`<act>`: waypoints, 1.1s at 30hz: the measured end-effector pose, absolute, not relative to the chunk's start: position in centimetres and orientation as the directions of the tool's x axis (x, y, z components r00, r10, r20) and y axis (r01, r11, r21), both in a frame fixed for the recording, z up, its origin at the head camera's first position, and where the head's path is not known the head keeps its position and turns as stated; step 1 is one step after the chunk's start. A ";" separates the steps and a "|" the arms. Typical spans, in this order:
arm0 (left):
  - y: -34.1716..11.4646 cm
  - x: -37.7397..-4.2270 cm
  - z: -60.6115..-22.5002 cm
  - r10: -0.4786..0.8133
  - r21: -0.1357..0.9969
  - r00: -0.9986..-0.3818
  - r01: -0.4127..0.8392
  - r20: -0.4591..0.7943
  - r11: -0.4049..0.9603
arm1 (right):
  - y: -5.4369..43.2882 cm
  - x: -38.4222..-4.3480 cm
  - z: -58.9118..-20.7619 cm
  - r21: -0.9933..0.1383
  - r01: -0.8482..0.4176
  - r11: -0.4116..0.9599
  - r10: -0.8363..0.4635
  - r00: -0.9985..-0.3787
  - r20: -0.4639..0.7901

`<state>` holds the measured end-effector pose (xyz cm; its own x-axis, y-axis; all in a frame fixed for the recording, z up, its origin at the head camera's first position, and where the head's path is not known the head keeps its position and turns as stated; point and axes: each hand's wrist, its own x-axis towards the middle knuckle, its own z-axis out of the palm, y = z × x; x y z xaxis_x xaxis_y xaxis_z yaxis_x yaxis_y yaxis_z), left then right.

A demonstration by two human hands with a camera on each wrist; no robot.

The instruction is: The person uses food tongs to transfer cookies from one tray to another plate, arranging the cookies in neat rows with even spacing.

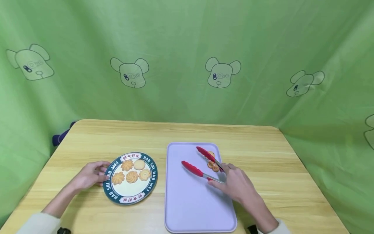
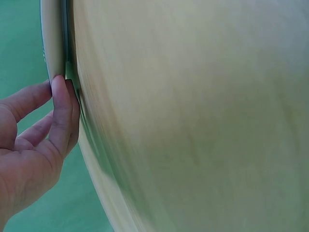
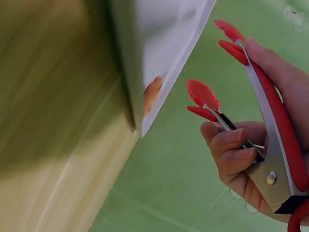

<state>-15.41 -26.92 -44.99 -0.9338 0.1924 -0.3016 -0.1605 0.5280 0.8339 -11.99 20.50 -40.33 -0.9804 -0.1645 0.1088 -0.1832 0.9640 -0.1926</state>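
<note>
Your left hand pinches the plate; your right hand grips the spread tongs; tilting may slide cookies off; hard squeezing may crack pretzels.

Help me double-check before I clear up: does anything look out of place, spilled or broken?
Nothing stands out. The cookies on the plate look whole, and the left hand holds its rim. The right hand holds open tongs over the tray; the snacks there are partly hidden. Nothing looks spilled on the table.
</note>
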 end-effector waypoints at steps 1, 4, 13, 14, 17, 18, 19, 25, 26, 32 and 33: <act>-26.9 -15.4 -45.0 0.192 0.833 -0.934 -0.160 -0.301 0.529 | 20.8 -12.0 -40.3 -0.187 -0.178 0.966 -0.158 -0.981 0.115; -27.0 -15.4 -45.1 0.191 0.831 -0.934 -0.159 -0.301 0.533 | 21.5 -12.2 -40.3 -0.197 -0.162 0.967 -0.139 -0.982 0.124; -27.1 -15.4 -45.2 0.194 0.835 -0.932 -0.167 -0.308 0.524 | 22.3 -12.4 -40.6 -0.233 -0.063 0.971 -0.051 -0.997 0.057; -27.1 -15.4 -45.2 0.195 0.836 -0.931 -0.167 -0.308 0.523 | 22.3 -12.4 -40.7 -0.232 -0.058 0.971 -0.047 -0.997 0.053; -27.1 -15.4 -45.1 0.198 0.838 -0.930 -0.168 -0.309 0.519 | 22.3 -12.5 -40.7 -0.226 -0.043 0.973 -0.033 -0.998 0.047; -27.1 -15.4 -45.1 0.199 0.839 -0.930 -0.168 -0.309 0.517 | 22.2 -12.6 -40.7 -0.227 -0.035 0.973 -0.026 -0.999 0.043; -27.1 -15.4 -45.1 0.200 0.840 -0.930 -0.167 -0.308 0.516 | 22.2 -12.6 -40.7 -0.226 -0.027 0.974 -0.019 -0.999 0.037; -27.0 -15.4 -45.0 0.204 0.843 -0.930 -0.165 -0.306 0.512 | 21.5 -12.6 -40.3 -0.201 0.030 0.979 0.026 -0.999 -0.025; -27.0 -15.4 -45.0 0.203 0.843 -0.930 -0.166 -0.306 0.512 | 21.4 -12.6 -40.3 -0.196 0.031 0.980 0.026 -0.999 -0.028; -27.0 -15.4 -45.0 0.200 0.839 -0.930 -0.168 -0.309 0.517 | 21.2 -12.6 -40.0 -0.198 0.031 0.980 0.026 -0.999 -0.026; -27.0 -15.5 -45.0 0.199 0.839 -0.930 -0.168 -0.309 0.518 | 21.3 -12.6 -40.1 -0.201 0.036 0.979 0.031 -0.999 -0.028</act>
